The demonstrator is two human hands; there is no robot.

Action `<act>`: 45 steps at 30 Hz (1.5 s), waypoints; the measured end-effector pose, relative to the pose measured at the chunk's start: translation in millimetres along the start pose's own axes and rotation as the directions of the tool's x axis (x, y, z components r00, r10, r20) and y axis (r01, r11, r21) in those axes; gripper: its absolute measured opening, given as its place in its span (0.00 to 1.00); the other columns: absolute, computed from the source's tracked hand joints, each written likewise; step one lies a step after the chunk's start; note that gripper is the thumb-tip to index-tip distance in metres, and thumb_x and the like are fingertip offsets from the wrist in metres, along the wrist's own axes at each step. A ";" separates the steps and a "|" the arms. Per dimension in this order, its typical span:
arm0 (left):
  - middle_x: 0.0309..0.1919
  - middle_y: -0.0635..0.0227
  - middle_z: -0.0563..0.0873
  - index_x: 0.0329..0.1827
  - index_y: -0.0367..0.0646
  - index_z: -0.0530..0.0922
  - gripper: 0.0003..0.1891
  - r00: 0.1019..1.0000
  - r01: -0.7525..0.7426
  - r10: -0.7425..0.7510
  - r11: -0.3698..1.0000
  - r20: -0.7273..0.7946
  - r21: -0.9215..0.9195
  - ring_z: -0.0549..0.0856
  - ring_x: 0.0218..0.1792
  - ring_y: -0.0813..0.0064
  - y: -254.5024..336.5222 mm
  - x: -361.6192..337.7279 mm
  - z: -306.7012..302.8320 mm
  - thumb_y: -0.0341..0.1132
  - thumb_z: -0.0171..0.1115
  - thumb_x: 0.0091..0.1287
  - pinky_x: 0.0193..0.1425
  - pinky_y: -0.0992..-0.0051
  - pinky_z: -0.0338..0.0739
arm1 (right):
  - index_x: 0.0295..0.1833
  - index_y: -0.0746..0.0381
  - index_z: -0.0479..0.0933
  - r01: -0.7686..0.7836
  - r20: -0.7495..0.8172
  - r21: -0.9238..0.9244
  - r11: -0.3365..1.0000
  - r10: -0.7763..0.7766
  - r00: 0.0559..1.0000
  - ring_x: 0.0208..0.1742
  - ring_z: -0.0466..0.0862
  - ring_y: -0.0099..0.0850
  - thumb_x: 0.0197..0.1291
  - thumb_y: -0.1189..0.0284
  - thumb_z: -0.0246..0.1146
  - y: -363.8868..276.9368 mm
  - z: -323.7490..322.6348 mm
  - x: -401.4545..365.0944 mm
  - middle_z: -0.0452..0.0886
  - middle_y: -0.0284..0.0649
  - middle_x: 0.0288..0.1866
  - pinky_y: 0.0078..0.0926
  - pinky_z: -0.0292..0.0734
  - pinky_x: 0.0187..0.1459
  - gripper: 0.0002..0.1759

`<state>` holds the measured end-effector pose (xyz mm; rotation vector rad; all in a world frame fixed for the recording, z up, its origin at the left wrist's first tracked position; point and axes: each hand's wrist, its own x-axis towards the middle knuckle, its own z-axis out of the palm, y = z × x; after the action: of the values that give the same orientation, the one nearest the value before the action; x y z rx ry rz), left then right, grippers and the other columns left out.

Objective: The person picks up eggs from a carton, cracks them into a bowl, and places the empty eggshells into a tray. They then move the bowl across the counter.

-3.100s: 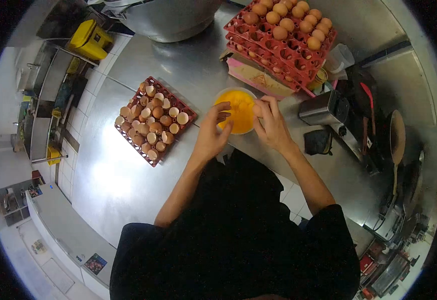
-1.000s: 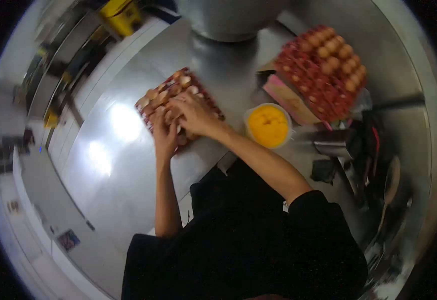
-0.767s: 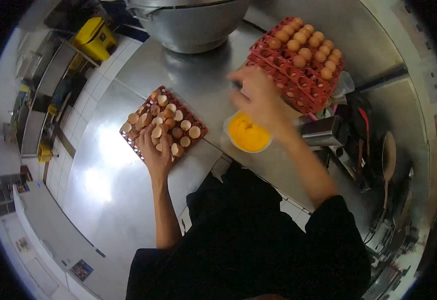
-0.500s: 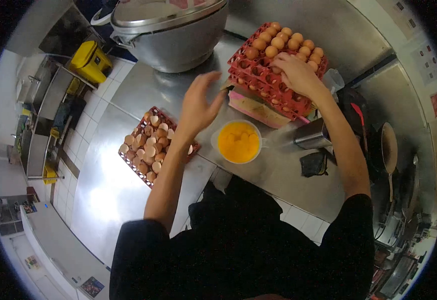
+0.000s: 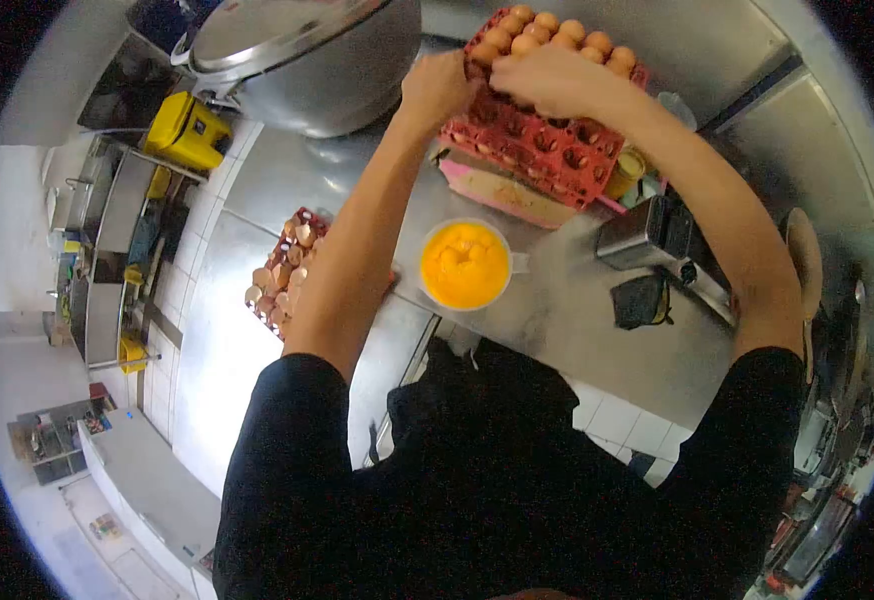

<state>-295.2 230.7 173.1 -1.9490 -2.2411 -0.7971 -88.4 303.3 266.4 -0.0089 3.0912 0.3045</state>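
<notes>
A stack of red egg trays (image 5: 547,150) stands at the back, with brown eggs in its far rows and bare cups in the near rows. My left hand (image 5: 439,88) is closed at the stack's left edge; what it holds, if anything, is hidden. Over the eggs, close to the left one, my right hand (image 5: 542,82) has its fingers curled, and I cannot make out anything in them. Nearer to me stands a clear jug (image 5: 517,263) of cracked eggs with orange yolks (image 5: 465,265). Empty eggshells (image 5: 282,275) fill another red tray, partly behind my left forearm.
A large lidded metal pot (image 5: 327,85) stands at the back left. Right of the jug are a metal container (image 5: 632,232) and a dark cloth-like item (image 5: 641,302). Pans (image 5: 803,260) lie at the right edge. A yellow bin (image 5: 189,132) is on the floor at left.
My left hand has moved up to the tray stack and closed. My right hand has shifted left over the eggs, towards it. The whole view has shifted slightly.
</notes>
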 end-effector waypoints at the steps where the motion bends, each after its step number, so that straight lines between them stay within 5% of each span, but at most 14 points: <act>1: 0.43 0.40 0.93 0.44 0.38 0.90 0.20 1.000 0.015 -0.015 1.000 0.017 -0.001 0.93 0.48 0.38 -7.3 -0.5 7.2 0.50 0.69 0.70 0.52 0.43 0.88 | 0.51 0.61 0.84 -0.125 -0.084 -0.047 0.991 0.120 0.989 0.50 0.91 0.53 0.60 0.75 0.71 -8.7 -7.0 -0.6 0.88 0.49 0.51 0.51 0.86 0.50 0.13; 3: 0.42 0.39 0.93 0.40 0.36 0.89 0.21 0.998 -0.055 0.055 0.998 0.031 0.007 0.93 0.48 0.39 -4.9 1.9 1.6 0.50 0.69 0.71 0.52 0.44 0.88 | 0.54 0.61 0.85 -0.247 -0.158 -0.082 0.966 0.232 0.960 0.53 0.91 0.53 0.57 0.75 0.73 -30.2 -14.6 -12.2 0.89 0.49 0.55 0.49 0.86 0.57 0.18; 5: 0.41 0.38 0.92 0.41 0.33 0.89 0.24 1.000 -0.008 0.008 0.999 0.006 0.042 0.93 0.46 0.39 1.2 -3.4 -4.2 0.51 0.70 0.72 0.52 0.46 0.89 | 0.61 0.62 0.80 -0.023 -0.499 0.342 0.939 0.202 0.843 0.56 0.90 0.50 0.62 0.72 0.73 -62.2 -19.8 -37.4 0.86 0.49 0.54 0.46 0.85 0.59 0.22; 7: 0.50 0.42 0.94 0.57 0.31 0.88 0.27 0.995 0.057 -0.078 0.958 -0.066 -0.283 0.93 0.55 0.45 3.9 -14.7 -20.7 0.52 0.66 0.80 0.63 0.56 0.87 | 0.66 0.62 0.75 0.068 -0.350 0.763 0.643 0.323 0.879 0.61 0.84 0.42 0.66 0.74 0.69 -111.5 -1.7 -62.0 0.79 0.47 0.62 0.42 0.81 0.63 0.23; 11: 0.60 0.49 0.92 0.68 0.29 0.83 0.26 0.979 -0.009 -0.147 0.654 -0.139 -0.757 0.90 0.64 0.53 17.5 -76.0 -74.1 0.45 0.64 0.83 0.74 0.62 0.81 | 0.72 0.64 0.73 -0.271 0.144 0.938 0.213 0.473 0.869 0.62 0.86 0.46 0.72 0.73 0.69 -196.6 97.8 -105.6 0.82 0.48 0.58 0.44 0.82 0.65 0.26; 14: 0.71 0.54 0.84 0.78 0.30 0.74 0.25 0.908 0.234 -0.359 0.001 0.218 -0.972 0.83 0.73 0.58 29.2 -140.4 -76.6 0.38 0.53 0.87 0.80 0.62 0.77 | 0.72 0.66 0.73 -0.198 -0.186 0.860 0.470 0.650 0.737 0.63 0.85 0.52 0.71 0.75 0.69 -233.5 120.7 -112.1 0.80 0.52 0.63 0.47 0.82 0.65 0.27; 17: 0.74 0.52 0.80 0.80 0.29 0.71 0.26 0.767 0.355 -0.363 -0.447 0.529 -0.821 0.79 0.75 0.59 48.8 -204.6 -73.1 0.35 0.44 0.86 0.81 0.61 0.75 | 0.72 0.68 0.73 -0.265 -0.177 0.762 0.591 0.584 0.792 0.64 0.83 0.56 0.69 0.75 0.69 -244.7 144.9 -113.6 0.78 0.55 0.66 0.50 0.82 0.65 0.27; 23: 0.65 0.57 0.82 0.75 0.33 0.75 0.24 0.664 0.366 -0.284 -0.683 0.691 -0.633 0.82 0.59 0.61 55.6 -281.4 -46.6 0.36 0.48 0.81 0.65 0.66 0.79 | 0.71 0.68 0.73 -0.261 -0.184 0.782 0.565 0.610 0.771 0.63 0.83 0.57 0.68 0.78 0.69 -247.9 141.3 -110.1 0.78 0.54 0.65 0.51 0.81 0.66 0.27; 29: 0.40 0.71 0.83 0.65 0.34 0.82 0.16 0.692 0.502 -0.426 -0.295 0.582 -0.813 0.81 0.37 0.77 62.6 -297.4 -36.5 0.33 0.70 0.79 0.53 0.73 0.80 | 0.71 0.66 0.73 -0.268 -0.147 0.812 0.518 0.626 0.766 0.59 0.86 0.50 0.68 0.79 0.69 -249.0 125.9 -104.9 0.77 0.53 0.64 0.42 0.85 0.59 0.27; 31: 0.45 0.71 0.85 0.69 0.35 0.83 0.20 0.868 0.480 -0.362 0.439 0.339 -0.760 0.81 0.36 0.80 64.7 -296.3 -38.4 0.28 0.72 0.77 0.51 0.73 0.81 | 0.71 0.66 0.74 -0.205 -0.153 0.875 0.439 0.652 0.743 0.56 0.87 0.45 0.70 0.76 0.70 -248.2 112.5 -93.3 0.79 0.50 0.62 0.39 0.85 0.57 0.26; 33: 0.54 0.65 0.90 0.72 0.39 0.84 0.24 0.859 0.511 -0.344 0.528 0.379 -0.678 0.88 0.45 0.75 69.2 -288.4 -52.9 0.26 0.76 0.73 0.57 0.69 0.84 | 0.72 0.65 0.75 -0.141 -0.144 0.927 0.346 0.681 0.718 0.54 0.88 0.40 0.73 0.74 0.71 -245.4 112.9 -82.1 0.81 0.47 0.61 0.35 0.86 0.55 0.25; 35: 0.61 0.60 0.91 0.71 0.40 0.85 0.25 0.996 0.089 -0.052 0.760 0.077 -0.644 0.91 0.55 0.67 63.5 -278.4 -49.7 0.28 0.78 0.70 0.65 0.67 0.84 | 0.71 0.66 0.78 -0.105 0.203 0.970 -0.218 0.498 0.843 0.50 0.88 0.32 0.77 0.68 0.71 -229.4 119.5 -68.0 0.86 0.40 0.56 0.32 0.85 0.56 0.24; 39: 0.62 0.56 0.91 0.67 0.39 0.88 0.23 0.970 0.236 -0.134 0.708 0.203 -0.665 0.91 0.61 0.64 58.0 -276.9 -57.5 0.30 0.79 0.70 0.68 0.66 0.83 | 0.70 0.66 0.81 -0.163 0.259 0.951 -0.263 0.389 0.884 0.52 0.88 0.28 0.78 0.64 0.69 -216.7 115.3 -59.0 0.89 0.35 0.53 0.31 0.85 0.56 0.23; 45: 0.59 0.54 0.93 0.69 0.38 0.88 0.21 0.908 0.418 -0.282 0.618 0.309 -0.666 0.93 0.53 0.70 60.9 -281.1 -52.5 0.33 0.77 0.74 0.62 0.69 0.86 | 0.65 0.69 0.84 -0.128 0.089 0.989 0.071 0.402 0.911 0.50 0.89 0.29 0.75 0.66 0.68 -215.7 106.4 -48.5 0.91 0.40 0.51 0.32 0.84 0.56 0.21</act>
<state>-197.8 -42.1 133.0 -1.8637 -2.7425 -1.8940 -34.2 112.6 121.8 0.6116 2.6579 -1.9551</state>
